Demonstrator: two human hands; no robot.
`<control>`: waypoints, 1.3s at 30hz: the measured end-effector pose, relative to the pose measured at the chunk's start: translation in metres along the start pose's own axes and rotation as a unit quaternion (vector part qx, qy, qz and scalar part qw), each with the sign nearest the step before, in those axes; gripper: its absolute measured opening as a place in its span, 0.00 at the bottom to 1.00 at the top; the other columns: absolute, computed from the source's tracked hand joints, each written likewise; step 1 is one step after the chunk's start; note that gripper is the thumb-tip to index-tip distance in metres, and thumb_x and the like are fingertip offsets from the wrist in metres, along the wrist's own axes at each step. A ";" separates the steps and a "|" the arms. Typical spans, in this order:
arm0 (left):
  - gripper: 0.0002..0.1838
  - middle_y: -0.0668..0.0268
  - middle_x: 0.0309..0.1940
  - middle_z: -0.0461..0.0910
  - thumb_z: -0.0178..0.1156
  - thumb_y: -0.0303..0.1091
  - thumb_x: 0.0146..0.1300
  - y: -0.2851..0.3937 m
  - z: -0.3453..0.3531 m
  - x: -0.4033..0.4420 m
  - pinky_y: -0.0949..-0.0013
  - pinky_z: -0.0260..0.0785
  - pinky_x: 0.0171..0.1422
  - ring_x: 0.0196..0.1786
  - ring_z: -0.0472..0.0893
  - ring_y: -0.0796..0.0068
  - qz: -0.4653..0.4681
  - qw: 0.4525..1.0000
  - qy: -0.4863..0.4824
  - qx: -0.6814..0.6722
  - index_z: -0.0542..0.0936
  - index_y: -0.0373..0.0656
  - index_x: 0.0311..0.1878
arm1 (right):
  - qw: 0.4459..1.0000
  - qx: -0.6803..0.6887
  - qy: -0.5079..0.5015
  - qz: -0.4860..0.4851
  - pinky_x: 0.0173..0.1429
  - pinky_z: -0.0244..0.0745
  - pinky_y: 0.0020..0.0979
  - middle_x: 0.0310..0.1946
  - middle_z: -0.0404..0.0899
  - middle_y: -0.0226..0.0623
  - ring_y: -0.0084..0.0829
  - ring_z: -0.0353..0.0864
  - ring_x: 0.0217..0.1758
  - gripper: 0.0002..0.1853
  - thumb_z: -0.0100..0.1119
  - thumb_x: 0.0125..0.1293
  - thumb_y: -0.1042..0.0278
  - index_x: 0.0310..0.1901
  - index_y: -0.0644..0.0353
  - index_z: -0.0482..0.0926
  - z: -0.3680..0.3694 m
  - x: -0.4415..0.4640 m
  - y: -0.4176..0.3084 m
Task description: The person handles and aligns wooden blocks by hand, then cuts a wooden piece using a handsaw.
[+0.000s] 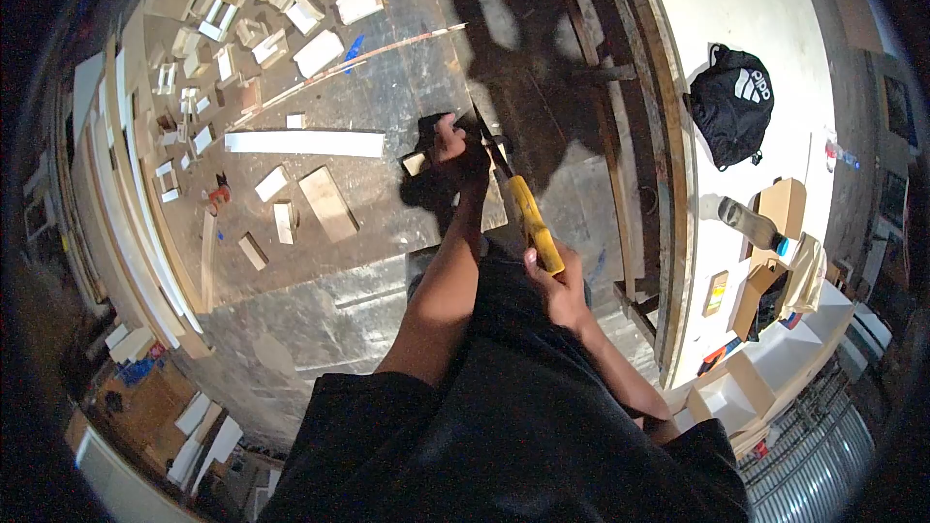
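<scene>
My right hand (560, 286) is wrapped round the yellow handle (531, 218) of a handsaw, low in front of my body. Its dark, narrow blade (492, 143) points away from me, passing close by the right side of my left hand. My left hand (459, 150), partly in shadow, grips a short piece of wood (415, 164) on the work surface, with its fingers bent. The wood shows out to the left of the hand; the rest is covered by the hand and dark shadow. Whether the blade touches the wood is hard to see.
Many cut wood blocks (318, 54) lie at the upper left. A long white-faced strip (305, 142) and a flat board (328, 204) lie left of my hands. At right, a pale panel (668, 0) carries a black bag (733, 107) and a bottle (746, 221).
</scene>
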State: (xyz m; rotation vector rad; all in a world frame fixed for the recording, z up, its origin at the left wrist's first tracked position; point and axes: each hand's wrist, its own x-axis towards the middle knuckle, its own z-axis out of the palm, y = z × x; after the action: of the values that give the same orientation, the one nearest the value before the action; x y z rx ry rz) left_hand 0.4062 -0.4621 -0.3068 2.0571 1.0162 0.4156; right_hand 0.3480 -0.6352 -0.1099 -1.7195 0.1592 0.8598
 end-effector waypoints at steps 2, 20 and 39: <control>0.25 0.58 0.37 0.82 0.61 0.22 0.53 -0.010 0.007 -0.001 0.56 0.72 0.49 0.43 0.82 0.55 -0.007 1.000 -0.004 -0.001 0.74 0.46 0.57 | 1.000 0.002 -0.006 0.015 0.30 0.55 0.26 0.24 0.64 0.20 0.17 0.62 0.27 0.18 0.60 0.75 0.54 0.35 0.61 0.72 0.003 -0.001 -0.006; 0.09 0.60 0.30 0.82 0.60 0.30 0.60 -0.046 0.042 0.006 0.55 0.72 0.40 0.35 0.83 0.55 0.039 0.992 0.120 0.022 0.77 0.48 0.44 | 0.992 -0.053 0.041 0.104 0.32 0.61 0.26 0.25 0.68 0.24 0.17 0.63 0.28 0.15 0.63 0.73 0.59 0.38 0.64 0.76 0.017 0.014 -0.034; 0.10 0.59 0.33 0.81 0.63 0.35 0.60 -0.029 0.030 0.005 0.56 0.73 0.43 0.36 0.83 0.55 0.008 0.995 0.087 0.055 0.77 0.47 0.44 | 0.987 -0.017 0.069 0.145 0.47 0.75 0.35 0.33 0.83 0.36 0.29 0.81 0.40 0.17 0.65 0.67 0.60 0.46 0.67 0.81 0.030 0.072 -0.015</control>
State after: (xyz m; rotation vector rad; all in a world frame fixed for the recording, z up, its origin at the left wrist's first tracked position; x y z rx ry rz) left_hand 0.4112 -0.4627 -0.3482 2.1577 1.1505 0.5670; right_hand 0.3937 -0.5809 -0.1449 -1.8154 0.5005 0.9584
